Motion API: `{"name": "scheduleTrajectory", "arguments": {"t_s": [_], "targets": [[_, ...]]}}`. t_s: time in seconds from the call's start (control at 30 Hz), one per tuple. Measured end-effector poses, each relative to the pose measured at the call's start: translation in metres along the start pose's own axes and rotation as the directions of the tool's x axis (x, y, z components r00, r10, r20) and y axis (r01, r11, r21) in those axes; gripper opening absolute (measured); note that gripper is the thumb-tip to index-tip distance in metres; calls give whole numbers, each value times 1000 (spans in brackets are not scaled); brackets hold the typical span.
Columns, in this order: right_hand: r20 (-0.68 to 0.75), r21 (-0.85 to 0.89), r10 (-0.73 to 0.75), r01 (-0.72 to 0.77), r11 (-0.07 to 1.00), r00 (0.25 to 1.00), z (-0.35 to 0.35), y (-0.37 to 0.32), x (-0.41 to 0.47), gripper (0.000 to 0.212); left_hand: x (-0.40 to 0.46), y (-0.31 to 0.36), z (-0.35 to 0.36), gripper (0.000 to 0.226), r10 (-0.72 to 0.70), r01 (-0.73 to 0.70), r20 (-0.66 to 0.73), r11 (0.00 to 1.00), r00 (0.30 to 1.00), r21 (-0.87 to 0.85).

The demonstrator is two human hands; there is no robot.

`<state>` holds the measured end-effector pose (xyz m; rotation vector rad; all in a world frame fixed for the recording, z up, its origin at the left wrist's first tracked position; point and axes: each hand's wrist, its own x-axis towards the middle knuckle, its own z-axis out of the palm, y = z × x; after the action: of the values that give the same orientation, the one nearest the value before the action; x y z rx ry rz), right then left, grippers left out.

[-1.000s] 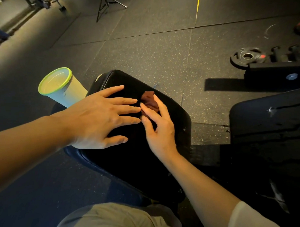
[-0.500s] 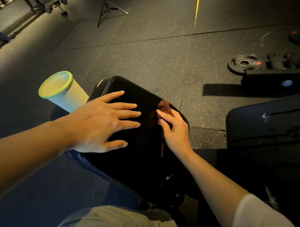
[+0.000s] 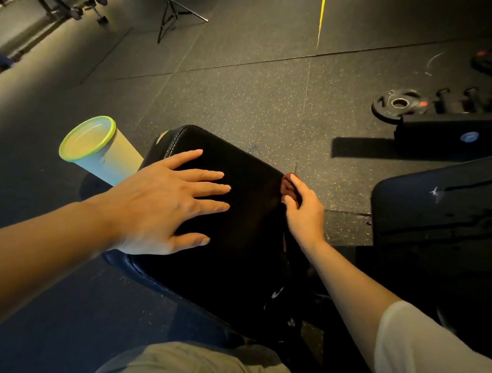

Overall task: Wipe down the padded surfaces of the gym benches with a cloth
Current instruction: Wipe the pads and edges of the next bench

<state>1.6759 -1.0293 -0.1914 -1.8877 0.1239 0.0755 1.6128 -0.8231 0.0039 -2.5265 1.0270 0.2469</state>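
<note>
A black padded bench seat fills the middle of the view. My left hand lies flat on its left part, fingers spread, holding nothing. My right hand is at the pad's right edge, its fingers closed on a small dark reddish cloth that is bunched against the pad's side. Most of the cloth is hidden under my fingers.
A pale cup with a green rim stands on the floor by the pad's far left corner. A second black pad lies to the right. Weight plates and a black rack base sit at the far right; a tripod stands behind.
My right hand has slid the cloth from the middle of the pad rightwards to its right edge and down over the side. My left hand has stayed flat on the pad.
</note>
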Motion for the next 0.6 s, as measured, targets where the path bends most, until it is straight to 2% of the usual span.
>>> {"name": "scheduleTrajectory", "arguments": {"t_s": [0.07,0.1,0.17,0.23,0.3,0.33,0.37,0.43,0.47,0.5,0.53,0.6], "targets": [[-15,-81,127,-128,988,992,1,-5,5,51,0,0,0,59,-7,7,-13,1000,1000,-19],[-30,-122,104,-107,987,994,5,-16,1,52,0,0,0,59,-8,8,-18,1000,1000,-26],[-16,-125,-89,86,988,996,14,-48,-23,56,1,0,-1,58,-2,2,-22,1000,1000,-20],[36,-46,-301,302,952,953,20,-69,-58,58,0,2,-3,58,-4,4,-24,1000,1000,0],[72,26,-423,422,906,903,20,-63,-73,56,-1,3,-4,57,-12,12,-28,1000,1000,12],[78,29,-434,433,901,897,17,-49,-71,55,-2,4,-4,57,-23,23,-34,1000,999,2],[75,8,-386,386,922,920,14,-31,-66,54,-2,6,-5,57,-40,39,-40,999,998,-15],[43,-33,-113,114,993,993,4,-2,-57,52,-3,11,-6,56,-78,75,-59,996,995,-38],[19,-61,34,-33,998,999,1,5,-56,51,-4,13,-6,55,-91,88,-70,995,993,-39],[-10,-86,114,-115,990,993,2,3,-58,52,-6,15,-7,55,-100,98,-80,994,992,-39],[-31,-101,102,-104,989,994,6,-8,-64,53,-7,17,-7,54,-115,111,-92,993,989,-44],[-29,-57,-109,107,993,994,17,-45,-85,55,-10,21,-8,55,-177,169,-132,983,975,-73]]}}
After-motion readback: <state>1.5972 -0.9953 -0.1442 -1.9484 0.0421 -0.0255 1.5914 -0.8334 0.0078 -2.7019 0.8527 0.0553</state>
